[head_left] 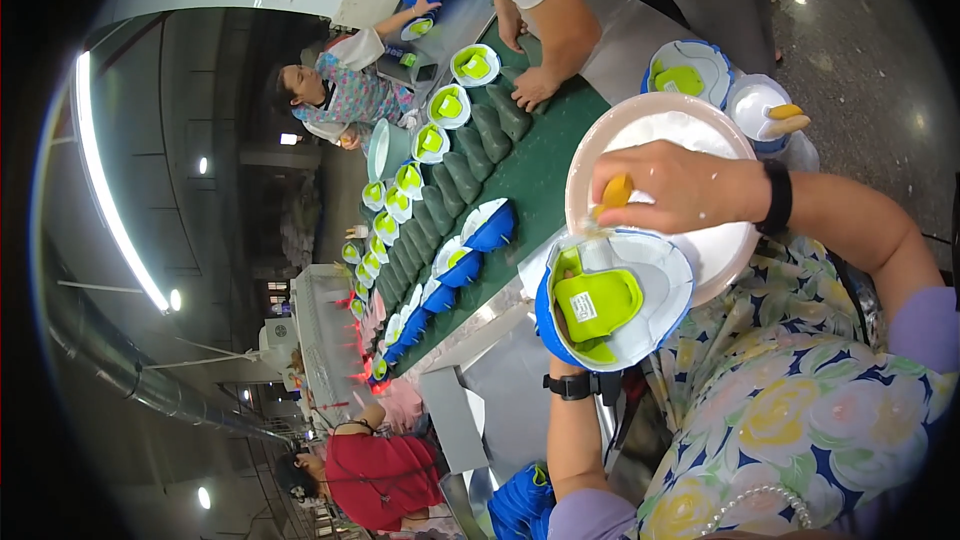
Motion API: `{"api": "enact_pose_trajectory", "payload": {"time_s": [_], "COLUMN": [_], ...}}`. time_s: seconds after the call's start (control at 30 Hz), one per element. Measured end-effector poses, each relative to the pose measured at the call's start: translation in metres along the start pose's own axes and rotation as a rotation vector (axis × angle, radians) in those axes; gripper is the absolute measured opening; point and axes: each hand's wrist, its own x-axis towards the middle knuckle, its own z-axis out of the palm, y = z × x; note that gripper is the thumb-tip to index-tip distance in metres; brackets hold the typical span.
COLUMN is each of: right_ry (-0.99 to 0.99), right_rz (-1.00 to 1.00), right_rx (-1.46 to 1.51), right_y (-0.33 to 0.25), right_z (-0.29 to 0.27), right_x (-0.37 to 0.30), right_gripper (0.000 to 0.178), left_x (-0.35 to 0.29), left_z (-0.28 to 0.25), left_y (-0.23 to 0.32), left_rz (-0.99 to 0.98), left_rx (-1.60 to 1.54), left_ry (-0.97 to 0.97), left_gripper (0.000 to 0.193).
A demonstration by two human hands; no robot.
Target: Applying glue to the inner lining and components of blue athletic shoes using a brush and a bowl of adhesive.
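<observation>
My left hand (562, 367) is mostly hidden beneath a shoe upper (660, 285) and holds it up from below. The upper is blue outside, with a white underside and a lime-green piece bearing a white label in its opening. My right hand (650, 183) grips a brush with a yellow handle (614, 195). Its bristles meet the upper's edge nearest the bowl. Under my right hand stands a wide pale-pink bowl (590, 140) of white liquid, partly covered by the hand and the upper.
Beside the bowl are another upper (690, 60) and a white-coated jar (755, 95) with brush handles. A green conveyor belt (560, 155) carries several uppers (485, 230) and dark grey sole-shaped pieces (465, 175). Co-workers sit and stand around it; one person's hand (537, 87) reaches over the belt.
</observation>
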Motion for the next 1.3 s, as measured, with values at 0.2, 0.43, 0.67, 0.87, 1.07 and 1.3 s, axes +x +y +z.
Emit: {"api": "enact_pose_trajectory", "payload": {"time_s": [0.2,0.43,0.67,0.87,1.07,1.3], "right_ry": [-0.185,-0.023,-0.035,0.115,0.170,0.082], "right_rz": [-0.258,-0.149,0.245,0.453,0.730,0.724], "right_rx": [-0.228,-0.122,-0.180,-0.065,0.069,0.135], "right_y": [-0.003,0.001,0.021,0.025,0.017,0.010], "right_z": [0.009,0.001,-0.002,-0.029,-0.032,-0.030], "right_x": [0.001,0.000,0.017,-0.017,-0.034,-0.038], "right_gripper": [0.012,0.020,0.028,0.020,0.015,0.013], "left_x": [-0.003,-0.007,0.033,0.128,0.239,0.143], "left_z": [0.007,0.014,-0.034,-0.108,-0.145,-0.117], "left_y": [0.007,-0.001,0.034,0.062,0.054,0.111], "left_rz": [0.026,0.207,0.310,0.186,0.168,-0.014], "left_rx": [-0.183,-0.009,0.094,0.308,0.300,0.420], "left_ry": [-0.026,0.050,0.125,0.217,0.272,0.422], "left_gripper": [0.049,0.043,0.041,0.047,0.063,0.069]}}
